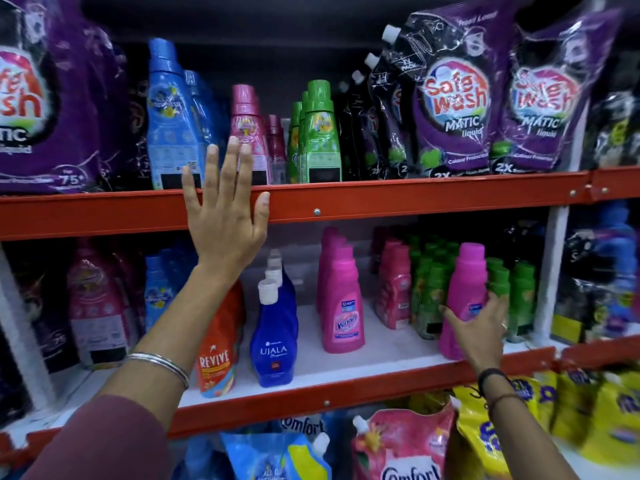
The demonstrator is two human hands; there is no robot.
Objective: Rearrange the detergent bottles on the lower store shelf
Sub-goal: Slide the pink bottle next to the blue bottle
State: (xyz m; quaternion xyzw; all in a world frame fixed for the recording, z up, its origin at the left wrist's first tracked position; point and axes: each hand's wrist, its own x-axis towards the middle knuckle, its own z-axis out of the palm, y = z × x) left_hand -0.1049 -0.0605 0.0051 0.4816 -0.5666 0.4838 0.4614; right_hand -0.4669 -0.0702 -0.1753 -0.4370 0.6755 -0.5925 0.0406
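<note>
Head view shows your left hand raised at centre left of the frame, fingers spread flat and holding nothing, palm over the red edge of the upper shelf. Your right hand sits at lower right, fingers wrapped around the base of a plain pink bottle that stands upright at the front of the lower shelf, just before a cluster of green bottles. Left of it, well apart, stands a row of pink Vanish bottles. Further left you have a row of blue Ujala bottles and, beside them, an orange Revive pouch partly behind your left forearm.
</note>
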